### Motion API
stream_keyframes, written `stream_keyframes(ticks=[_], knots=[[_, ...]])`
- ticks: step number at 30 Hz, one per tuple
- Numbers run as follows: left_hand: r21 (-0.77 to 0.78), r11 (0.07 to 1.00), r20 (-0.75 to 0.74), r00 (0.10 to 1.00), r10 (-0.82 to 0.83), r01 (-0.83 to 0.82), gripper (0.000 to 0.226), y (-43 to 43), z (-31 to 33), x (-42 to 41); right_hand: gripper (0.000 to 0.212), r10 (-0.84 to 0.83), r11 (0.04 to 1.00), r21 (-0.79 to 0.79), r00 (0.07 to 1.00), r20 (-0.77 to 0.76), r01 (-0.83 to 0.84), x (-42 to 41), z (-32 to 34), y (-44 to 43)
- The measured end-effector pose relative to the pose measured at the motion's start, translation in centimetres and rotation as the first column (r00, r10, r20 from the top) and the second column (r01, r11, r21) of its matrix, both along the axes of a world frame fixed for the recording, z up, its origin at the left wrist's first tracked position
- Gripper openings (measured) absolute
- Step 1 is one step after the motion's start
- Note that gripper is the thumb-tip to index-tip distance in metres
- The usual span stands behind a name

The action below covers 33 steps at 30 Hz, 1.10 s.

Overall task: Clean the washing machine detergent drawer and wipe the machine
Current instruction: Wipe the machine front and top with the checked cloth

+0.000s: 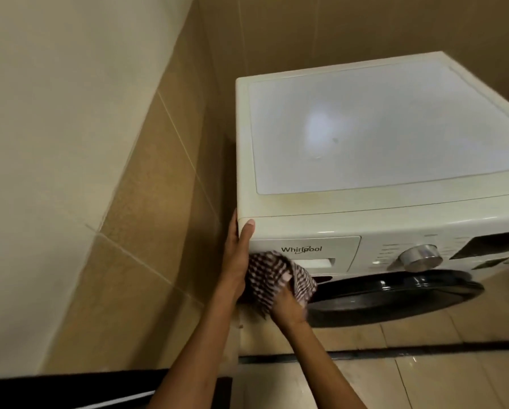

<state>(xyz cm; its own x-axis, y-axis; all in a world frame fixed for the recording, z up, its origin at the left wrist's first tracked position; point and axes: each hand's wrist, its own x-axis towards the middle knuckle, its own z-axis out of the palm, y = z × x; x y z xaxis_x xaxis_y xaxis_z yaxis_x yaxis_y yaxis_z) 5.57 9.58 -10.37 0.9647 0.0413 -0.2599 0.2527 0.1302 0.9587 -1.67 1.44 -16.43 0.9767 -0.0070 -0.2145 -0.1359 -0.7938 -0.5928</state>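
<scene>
— Any room at the left edge?
— Little. The washing machine (365,128) stands near the tiled wall (147,231). The left hand (237,255) straddles its front corner, thumb flat, fingers seemingly straight along the side.
— And the cloth?
— The right hand (285,305) grips the checked cloth (272,278), bunched over the detergent drawer's (315,252) lower left corner.

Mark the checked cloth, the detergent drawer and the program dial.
checked cloth (272,277), head view, middle of the bunched fabric.
detergent drawer (343,246), head view, front panel right of the logo.
program dial (421,256), head view, its metal face.
</scene>
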Motion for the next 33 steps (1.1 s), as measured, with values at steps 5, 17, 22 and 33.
stream_keyframes(ticks=[5, 17, 22, 33], knots=[[0.031, 0.999, -0.002, 1.0, 0.027, -0.026, 0.045, -0.6, -0.4, 0.0, 0.046, -0.397, 0.916, 0.069, 0.864, 0.309, 0.396, -0.7, -5.1, -4.5], [-0.092, 0.995, -0.062, 0.997, 0.037, -0.043, 0.071, -0.6, -1.2, 0.3, 0.013, -0.158, 0.937, -0.241, 0.921, 0.356, 0.254, -1.3, -1.9, -6.0], [-0.12, 0.993, -0.101, 0.995, -0.022, 0.009, 0.077, -0.6, -1.4, 0.4, 0.031, -0.048, 0.997, -0.05, 0.953, 0.299, 0.066, -0.2, -2.0, -1.5], [-0.122, 0.989, -0.063, 0.994, -0.087, 0.079, 0.024, -0.2, -1.7, 0.4, 0.015, 0.101, 0.953, -0.303, 0.921, 0.377, 0.02, -0.4, -2.2, -4.8]])
